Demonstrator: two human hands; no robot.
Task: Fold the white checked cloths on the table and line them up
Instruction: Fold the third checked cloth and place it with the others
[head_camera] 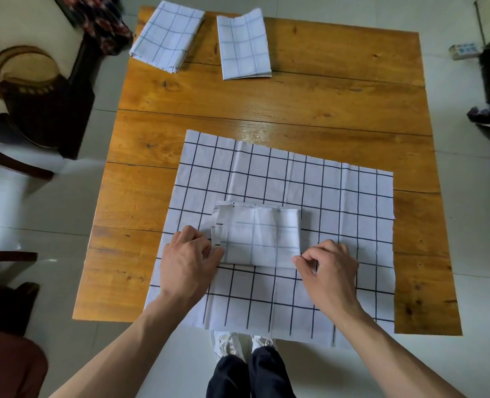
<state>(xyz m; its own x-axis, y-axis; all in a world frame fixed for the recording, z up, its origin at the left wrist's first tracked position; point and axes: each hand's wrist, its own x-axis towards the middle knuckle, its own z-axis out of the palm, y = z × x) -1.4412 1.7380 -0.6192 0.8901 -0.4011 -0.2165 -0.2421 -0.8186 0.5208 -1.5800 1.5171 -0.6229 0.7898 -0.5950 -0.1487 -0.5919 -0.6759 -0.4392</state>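
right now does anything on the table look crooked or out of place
Yes. Of the two folded cloths at the far edge, the left cloth lies tilted, with a corner past the table edge, while the right cloth sits nearly square. They are not lined up. The folded cloth between the hands rests on an unfolded cloth.

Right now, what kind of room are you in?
Probably a room in a home: a wooden table on a tiled floor, dark wooden chairs beside it, and a power strip lying on the floor.

A dark woven bag rests on a chair at left; a power strip lies on the floor.
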